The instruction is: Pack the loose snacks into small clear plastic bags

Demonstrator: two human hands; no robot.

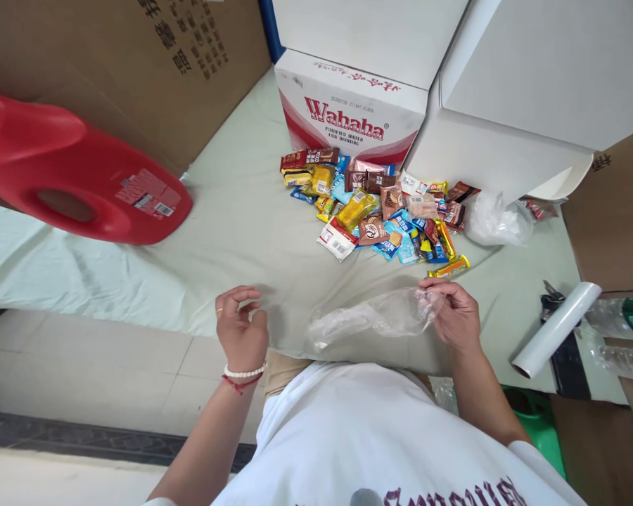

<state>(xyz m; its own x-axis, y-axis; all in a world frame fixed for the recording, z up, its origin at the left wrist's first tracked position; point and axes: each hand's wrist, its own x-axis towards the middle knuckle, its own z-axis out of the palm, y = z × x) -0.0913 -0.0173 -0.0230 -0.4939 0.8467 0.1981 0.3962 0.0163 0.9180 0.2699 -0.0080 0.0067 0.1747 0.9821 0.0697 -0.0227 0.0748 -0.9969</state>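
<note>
A clear plastic bag (374, 318) stretches limply to the left from my right hand (456, 313), whose thumb and fingers pinch one end of it just above the cloth. My left hand (243, 320) is raised near the table's front edge, fingers loosely curled but apart, with nothing in it. A gap separates it from the bag's far end. Beyond both hands lies a heap of small wrapped snacks (372, 211) in brown, yellow, blue and red packets. One yellow-wrapped bar (450, 267) lies closest to my right hand.
A white and red Wahaha carton (353, 112) stands behind the snacks. At left is a big red jug (84, 176) before a brown cardboard box (110, 63). Bunched clear bags (499, 219), a white roll (556, 330) and plastic bottles (619, 320) are at right.
</note>
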